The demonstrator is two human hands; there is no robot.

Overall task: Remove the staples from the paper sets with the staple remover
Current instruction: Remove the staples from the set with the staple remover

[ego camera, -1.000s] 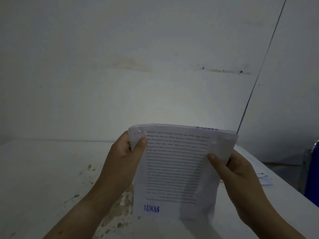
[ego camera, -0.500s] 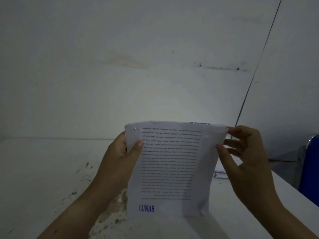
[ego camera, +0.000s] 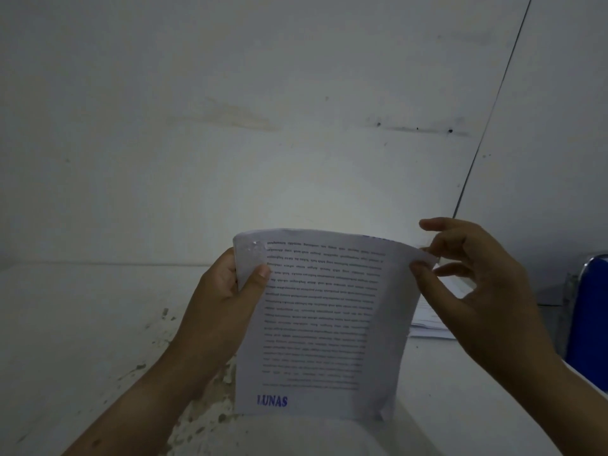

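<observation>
left hand (ego camera: 223,297) grip clamped on paper set (ego camera: 322,324) just under a chewed corner; right hand (ego camera: 477,291) grip pinching the opposite top corner. Set hangs between the grips, over the tabletop (ego camera: 82,324). Staple remover not in view. Risk: pulling the grips apart tears the corner.

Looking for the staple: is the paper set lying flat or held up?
Held up: the left hand and right hand pinch the paper set at its top corners, and it hangs upright.
</observation>
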